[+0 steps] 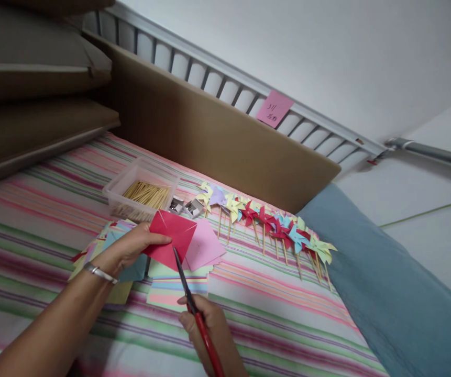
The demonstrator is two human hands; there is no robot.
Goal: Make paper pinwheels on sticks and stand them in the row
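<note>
Left hand [136, 244] pinches red paper [176, 228]. Right hand [214, 320] curls around scissors [200, 320], tips [176, 253] at the paper. Pinwheels [265, 218] lie to the right.

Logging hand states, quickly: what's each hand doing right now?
Left hand: closed, holding the red paper square, thumb on top.
Right hand: closed, holding the red-handled scissors.
</note>
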